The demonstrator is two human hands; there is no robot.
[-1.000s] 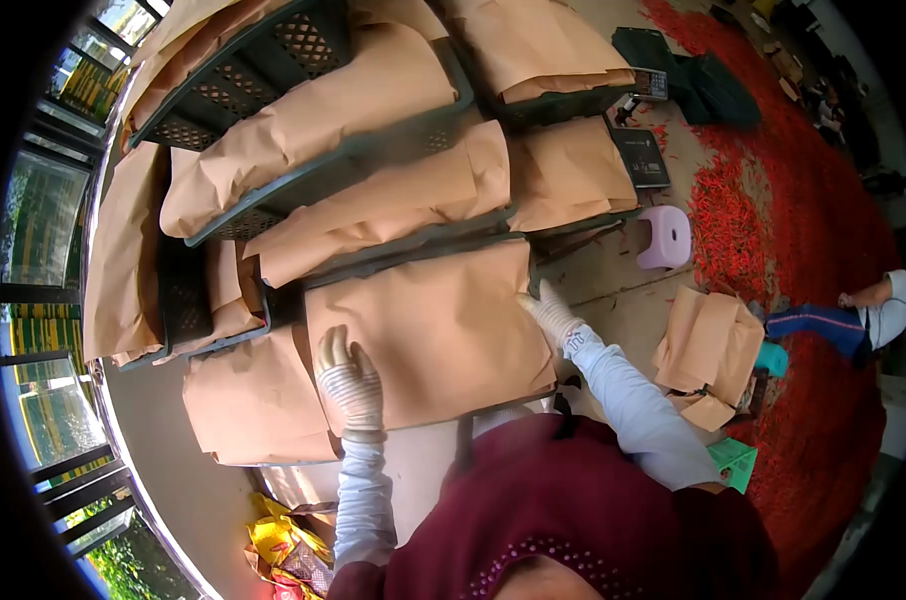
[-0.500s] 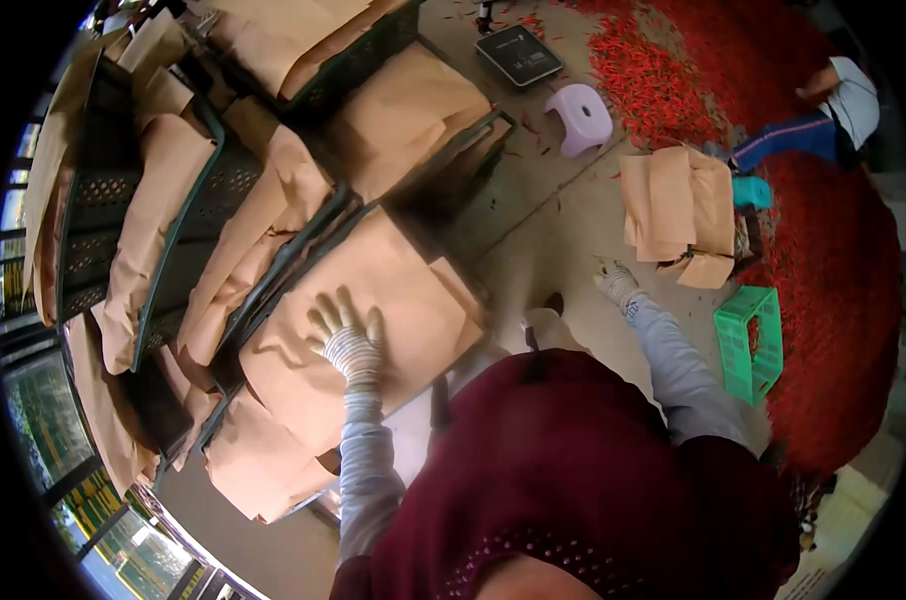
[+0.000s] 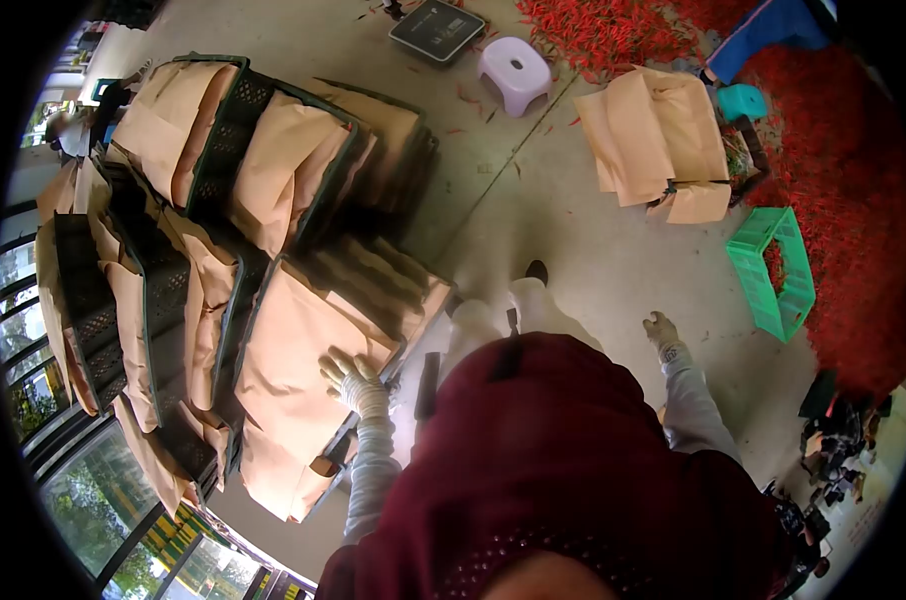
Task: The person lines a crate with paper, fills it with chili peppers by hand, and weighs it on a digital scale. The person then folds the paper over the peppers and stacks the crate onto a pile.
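Observation:
My left hand [image 3: 351, 380], in a light knitted glove, rests with its fingers apart on the brown paper [image 3: 298, 350] covering a dark crate stack at my left. Beneath that paper the crate's contents are hidden. Out over the concrete floor hangs my right hand [image 3: 661, 332], also gloved, fingers loosely bent and apart. Nothing shows in it, and it touches nothing. To its right lies a green plastic crate [image 3: 773, 275] on its side, beside the red chillies.
More dark crates [image 3: 235, 125] lined with paper stand stacked to the left. Ahead are a scale [image 3: 438, 30], a lilac stool [image 3: 515, 75] and a paper-lined crate [image 3: 663, 135]. Heaped red chillies [image 3: 833, 210] cover the floor at right; a person's blue-clad leg [image 3: 768, 38] is at their edge.
My view has shifted, showing more crate stacks at the left. My left hand stays on the paper, now nearer its right edge. The right hand appears lower and farther from the paper-lined crate.

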